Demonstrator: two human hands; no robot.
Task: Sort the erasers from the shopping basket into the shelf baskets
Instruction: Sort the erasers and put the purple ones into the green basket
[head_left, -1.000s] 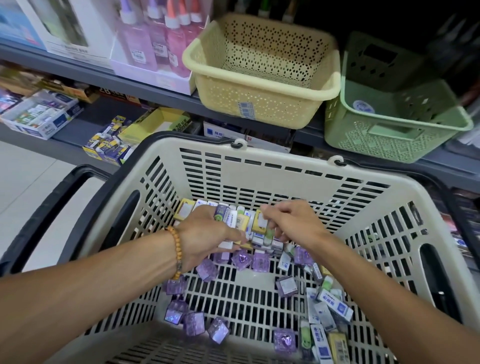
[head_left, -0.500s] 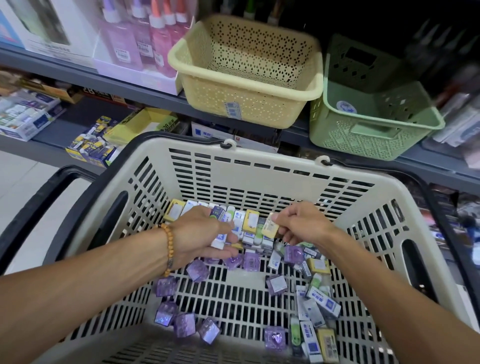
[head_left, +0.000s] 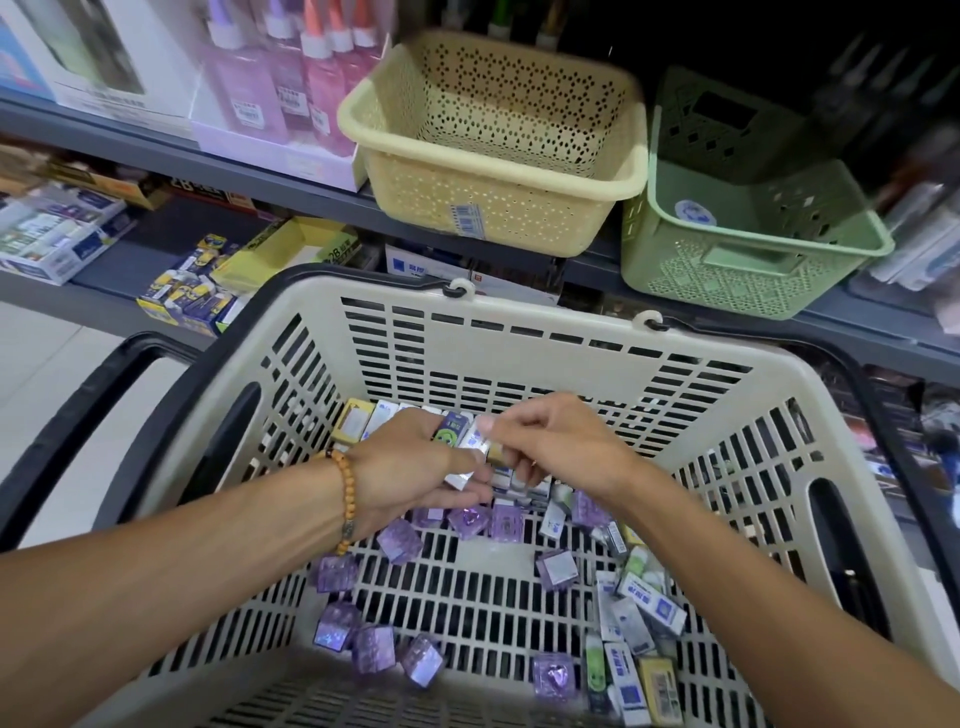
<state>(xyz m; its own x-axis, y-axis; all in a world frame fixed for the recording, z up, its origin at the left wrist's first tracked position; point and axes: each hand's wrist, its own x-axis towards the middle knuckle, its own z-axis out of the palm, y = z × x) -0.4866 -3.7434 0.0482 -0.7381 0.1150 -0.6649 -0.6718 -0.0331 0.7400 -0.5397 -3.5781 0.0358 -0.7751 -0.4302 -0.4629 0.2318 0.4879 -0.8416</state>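
Observation:
The beige shopping basket (head_left: 545, 332) fills the lower view. Several purple cube erasers (head_left: 399, 540) lie scattered on its slatted floor. Several white and blue boxed erasers (head_left: 652, 603) are heaped along its right side and far wall. My left hand (head_left: 415, 462) holds a stack of boxed erasers (head_left: 460, 434) deep in the basket. My right hand (head_left: 550, 441) meets it and pinches a boxed eraser against that stack. On the shelf above stand a yellow perforated basket (head_left: 493, 208) and a green basket (head_left: 753, 260).
Pink and purple bottles (head_left: 291, 88) in a white display box stand left of the yellow basket. Boxes of stationery (head_left: 187, 296) lie on the lower shelf to the left. The shopping basket's black handle (head_left: 88, 400) arches at left.
My right hand has moved left with its eraser and now meets my left hand's stack. The view has shifted slightly down and right.

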